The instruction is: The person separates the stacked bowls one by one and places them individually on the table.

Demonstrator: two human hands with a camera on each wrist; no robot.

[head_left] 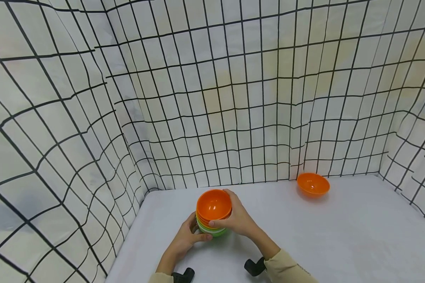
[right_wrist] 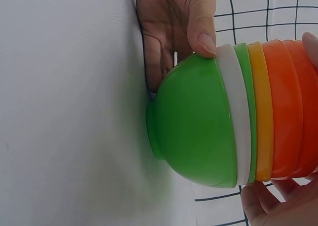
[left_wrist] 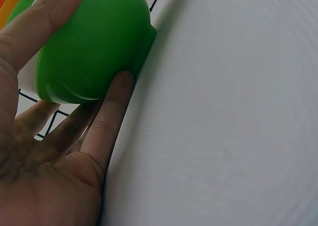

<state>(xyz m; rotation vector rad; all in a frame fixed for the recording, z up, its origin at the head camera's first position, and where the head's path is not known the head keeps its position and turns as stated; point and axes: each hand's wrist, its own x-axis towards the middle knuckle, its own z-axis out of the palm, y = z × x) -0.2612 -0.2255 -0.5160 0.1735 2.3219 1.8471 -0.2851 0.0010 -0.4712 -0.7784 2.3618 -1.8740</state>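
A stack of several nested bowls stands on the white table, seen side-on in the right wrist view. At its base is a green bowl [right_wrist: 198, 121], then a white bowl [right_wrist: 235, 107], a second green rim, a yellow bowl [right_wrist: 262, 112] and orange bowls [right_wrist: 285, 109] uppermost. My left hand [head_left: 185, 239] holds the lower part from the left, thumb on the green bowl and fingers behind it, low against the table. My right hand [head_left: 239, 218] grips the top orange bowl [head_left: 214, 204] from the right, thumb in front and fingers at the far rim.
Another orange bowl [head_left: 313, 184] sits apart at the back right of the table [head_left: 333, 236], close to the back wall. White walls with black grid netting [head_left: 233, 98] rise behind and on both sides. Black wrist mounts [head_left: 255, 267] sit near both sleeves.
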